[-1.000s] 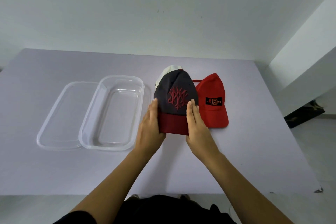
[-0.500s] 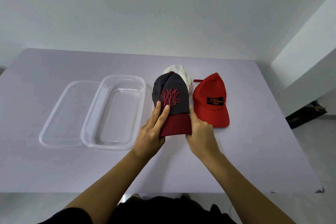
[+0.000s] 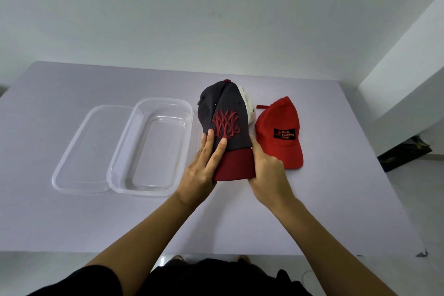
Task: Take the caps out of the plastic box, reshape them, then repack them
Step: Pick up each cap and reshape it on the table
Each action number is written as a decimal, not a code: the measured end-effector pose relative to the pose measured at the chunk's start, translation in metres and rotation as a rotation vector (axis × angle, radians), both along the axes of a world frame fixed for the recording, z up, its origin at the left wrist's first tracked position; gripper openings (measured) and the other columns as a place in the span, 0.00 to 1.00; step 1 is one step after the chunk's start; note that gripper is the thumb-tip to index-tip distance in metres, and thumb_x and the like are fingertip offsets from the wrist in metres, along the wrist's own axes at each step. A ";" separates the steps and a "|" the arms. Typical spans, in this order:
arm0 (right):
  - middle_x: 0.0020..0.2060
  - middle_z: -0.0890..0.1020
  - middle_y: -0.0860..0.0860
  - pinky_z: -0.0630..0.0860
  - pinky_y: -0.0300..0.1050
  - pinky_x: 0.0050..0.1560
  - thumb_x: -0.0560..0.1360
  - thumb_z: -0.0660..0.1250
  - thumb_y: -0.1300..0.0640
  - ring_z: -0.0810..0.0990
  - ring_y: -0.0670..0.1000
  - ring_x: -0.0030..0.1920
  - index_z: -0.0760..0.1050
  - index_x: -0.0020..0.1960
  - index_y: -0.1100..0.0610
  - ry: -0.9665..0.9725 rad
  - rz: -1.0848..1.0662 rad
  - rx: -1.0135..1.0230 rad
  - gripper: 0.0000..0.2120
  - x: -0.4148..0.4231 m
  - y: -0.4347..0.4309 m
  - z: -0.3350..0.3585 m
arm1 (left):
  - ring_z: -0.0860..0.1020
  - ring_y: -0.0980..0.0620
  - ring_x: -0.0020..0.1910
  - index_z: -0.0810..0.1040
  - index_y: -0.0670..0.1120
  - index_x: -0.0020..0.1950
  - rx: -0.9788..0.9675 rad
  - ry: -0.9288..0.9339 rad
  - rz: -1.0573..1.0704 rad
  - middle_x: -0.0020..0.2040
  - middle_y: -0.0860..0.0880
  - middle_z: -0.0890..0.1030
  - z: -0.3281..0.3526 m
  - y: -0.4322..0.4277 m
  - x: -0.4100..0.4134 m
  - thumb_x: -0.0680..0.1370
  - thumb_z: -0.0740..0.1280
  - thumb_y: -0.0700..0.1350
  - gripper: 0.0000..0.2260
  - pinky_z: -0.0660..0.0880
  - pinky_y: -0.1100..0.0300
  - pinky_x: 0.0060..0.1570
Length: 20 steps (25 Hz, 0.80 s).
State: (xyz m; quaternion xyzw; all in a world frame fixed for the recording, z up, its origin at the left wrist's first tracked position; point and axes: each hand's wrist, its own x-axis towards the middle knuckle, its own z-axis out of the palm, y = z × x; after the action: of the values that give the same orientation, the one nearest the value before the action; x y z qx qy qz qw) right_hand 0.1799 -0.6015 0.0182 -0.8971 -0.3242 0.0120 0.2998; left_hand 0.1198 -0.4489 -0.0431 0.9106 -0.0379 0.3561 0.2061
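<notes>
A dark grey cap (image 3: 225, 113) with a red embroidered logo and a dark red brim is held up between both hands. My left hand (image 3: 204, 166) grips its left side, two straight fingers laid over the front panel. My right hand (image 3: 266, 170) grips the brim's right edge, thumb along the crown. A white cap (image 3: 247, 106) lies behind it, mostly hidden. A red cap (image 3: 280, 132) with a black patch lies flat to the right. The clear plastic box (image 3: 120, 163) stands open to the left with nothing in it.
The box's clear lid (image 3: 72, 163) lies flat against the box's left side. The pale purple table (image 3: 72, 218) ends at its front edge near my body. A white wall runs behind and a white pillar stands at the right.
The grey cap has been lifted off the table and tilted up, its crown now folded narrower. My left fingers slid up onto the front panel; my right hand closed round the brim.
</notes>
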 end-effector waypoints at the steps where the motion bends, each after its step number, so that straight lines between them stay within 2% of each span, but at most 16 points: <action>1: 0.50 0.82 0.61 0.79 0.54 0.52 0.74 0.67 0.59 0.82 0.60 0.47 0.53 0.75 0.61 0.003 -0.013 -0.030 0.34 0.000 0.000 -0.002 | 0.67 0.36 0.69 0.50 0.48 0.77 -0.008 0.001 0.004 0.71 0.36 0.62 -0.001 0.002 0.001 0.81 0.55 0.39 0.26 0.71 0.53 0.63; 3: 0.62 0.75 0.63 0.76 0.54 0.58 0.74 0.66 0.62 0.77 0.62 0.58 0.46 0.75 0.60 0.013 -0.061 -0.069 0.38 0.004 0.000 -0.008 | 0.65 0.39 0.70 0.54 0.43 0.76 -0.121 0.033 0.049 0.71 0.37 0.61 -0.001 0.004 0.002 0.78 0.57 0.36 0.26 0.68 0.56 0.65; 5: 0.74 0.56 0.62 0.68 0.52 0.67 0.73 0.67 0.66 0.59 0.61 0.73 0.39 0.75 0.57 0.019 -0.050 -0.030 0.43 0.007 0.001 -0.014 | 0.65 0.38 0.70 0.54 0.38 0.74 -0.208 0.080 0.071 0.72 0.38 0.60 -0.004 -0.001 -0.002 0.76 0.56 0.36 0.26 0.70 0.54 0.64; 7: 0.76 0.42 0.58 0.58 0.37 0.71 0.73 0.67 0.67 0.44 0.48 0.75 0.36 0.74 0.54 0.054 0.040 0.049 0.45 0.007 0.003 -0.018 | 0.67 0.37 0.69 0.50 0.40 0.75 -0.256 0.097 0.047 0.72 0.38 0.61 -0.009 -0.006 -0.010 0.76 0.56 0.37 0.28 0.73 0.53 0.60; 8: 0.76 0.41 0.56 0.53 0.27 0.68 0.73 0.66 0.67 0.42 0.39 0.72 0.36 0.74 0.54 0.097 0.088 0.097 0.44 0.005 0.005 -0.020 | 0.68 0.39 0.68 0.49 0.42 0.75 -0.301 0.094 0.033 0.72 0.38 0.62 -0.010 -0.007 -0.012 0.76 0.56 0.37 0.29 0.73 0.56 0.60; 9: 0.75 0.42 0.55 0.49 0.21 0.64 0.74 0.65 0.67 0.40 0.32 0.69 0.36 0.73 0.54 0.130 0.120 0.151 0.43 0.003 0.006 -0.022 | 0.68 0.42 0.68 0.47 0.45 0.76 -0.345 0.092 0.019 0.71 0.39 0.62 -0.010 -0.009 -0.014 0.76 0.56 0.38 0.30 0.71 0.60 0.60; 11: 0.75 0.44 0.55 0.49 0.18 0.63 0.74 0.65 0.66 0.40 0.26 0.68 0.38 0.73 0.57 0.128 0.116 0.245 0.41 -0.002 0.004 -0.029 | 0.66 0.45 0.68 0.45 0.48 0.77 -0.342 0.109 -0.019 0.71 0.38 0.62 -0.011 -0.011 -0.015 0.76 0.58 0.38 0.33 0.65 0.63 0.65; 13: 0.74 0.45 0.58 0.50 0.18 0.63 0.73 0.67 0.67 0.42 0.25 0.68 0.41 0.74 0.58 0.059 0.063 0.266 0.41 0.001 -0.003 -0.038 | 0.59 0.45 0.73 0.43 0.48 0.77 -0.239 0.168 -0.110 0.73 0.38 0.58 -0.013 -0.002 -0.011 0.74 0.60 0.34 0.37 0.61 0.59 0.71; 14: 0.75 0.45 0.59 0.51 0.19 0.63 0.73 0.67 0.67 0.45 0.27 0.69 0.43 0.74 0.58 0.020 0.035 0.254 0.41 0.004 -0.008 -0.042 | 0.55 0.47 0.75 0.43 0.48 0.77 -0.204 0.229 -0.159 0.75 0.40 0.55 -0.013 0.006 -0.009 0.71 0.60 0.31 0.40 0.59 0.57 0.72; 16: 0.75 0.45 0.61 0.55 0.24 0.62 0.72 0.68 0.68 0.53 0.40 0.71 0.45 0.75 0.59 -0.049 0.006 0.203 0.41 0.010 -0.016 -0.049 | 0.49 0.56 0.76 0.43 0.49 0.77 -0.242 0.345 -0.160 0.77 0.47 0.50 -0.005 0.021 -0.005 0.65 0.58 0.28 0.45 0.57 0.57 0.72; 17: 0.75 0.44 0.60 0.56 0.26 0.61 0.72 0.68 0.68 0.53 0.42 0.70 0.44 0.75 0.58 -0.068 0.012 0.175 0.42 0.012 -0.018 -0.053 | 0.48 0.61 0.75 0.44 0.48 0.77 -0.332 0.371 -0.106 0.77 0.50 0.49 0.004 0.027 -0.001 0.65 0.56 0.30 0.44 0.57 0.60 0.71; 18: 0.75 0.42 0.58 0.57 0.27 0.60 0.73 0.67 0.67 0.52 0.40 0.70 0.41 0.75 0.55 -0.071 0.028 0.155 0.43 0.013 -0.020 -0.056 | 0.49 0.65 0.73 0.45 0.48 0.77 -0.470 0.377 -0.031 0.76 0.53 0.50 0.014 0.032 0.007 0.68 0.56 0.32 0.40 0.56 0.64 0.70; 20: 0.75 0.36 0.49 0.62 0.30 0.60 0.75 0.65 0.64 0.52 0.38 0.68 0.36 0.74 0.46 -0.068 0.073 0.157 0.44 0.009 -0.021 -0.063 | 0.52 0.67 0.71 0.49 0.50 0.77 -0.811 0.376 0.052 0.77 0.55 0.52 0.035 0.041 0.025 0.79 0.54 0.46 0.27 0.53 0.68 0.70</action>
State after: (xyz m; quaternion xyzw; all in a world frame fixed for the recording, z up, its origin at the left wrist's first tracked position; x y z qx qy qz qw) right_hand 0.1887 -0.6228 -0.0453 -0.8585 -0.3664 -0.0329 0.3572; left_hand 0.1446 -0.4075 -0.0081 0.8059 0.1658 0.1757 0.5406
